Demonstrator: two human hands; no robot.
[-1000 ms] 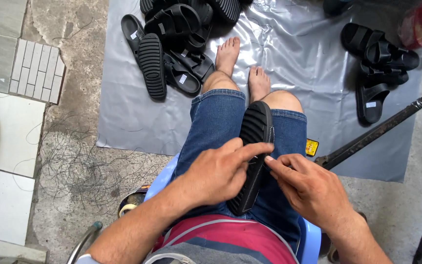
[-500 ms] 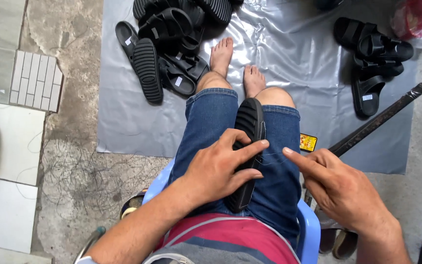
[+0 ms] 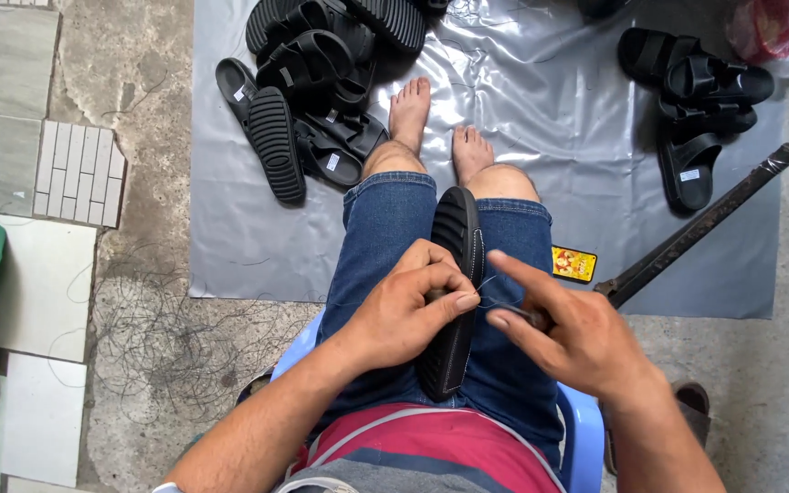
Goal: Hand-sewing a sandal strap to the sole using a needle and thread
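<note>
Two hands work at a black sandal sole [image 3: 454,301] lying along the lap: left hand [image 3: 404,310] clamped on its edge, right hand [image 3: 577,333] just beside, fingers pinched on thin thread. Grey sheet [image 3: 230,246] ahead holds sandal piles [image 3: 308,91] either side, bare between.

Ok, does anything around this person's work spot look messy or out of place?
Yes: a tangle of loose thread is strewn over the cracked concrete floor, left of the blue stool. The black sandals on the grey sheet lie heaped, some sole-up, not paired.
</note>
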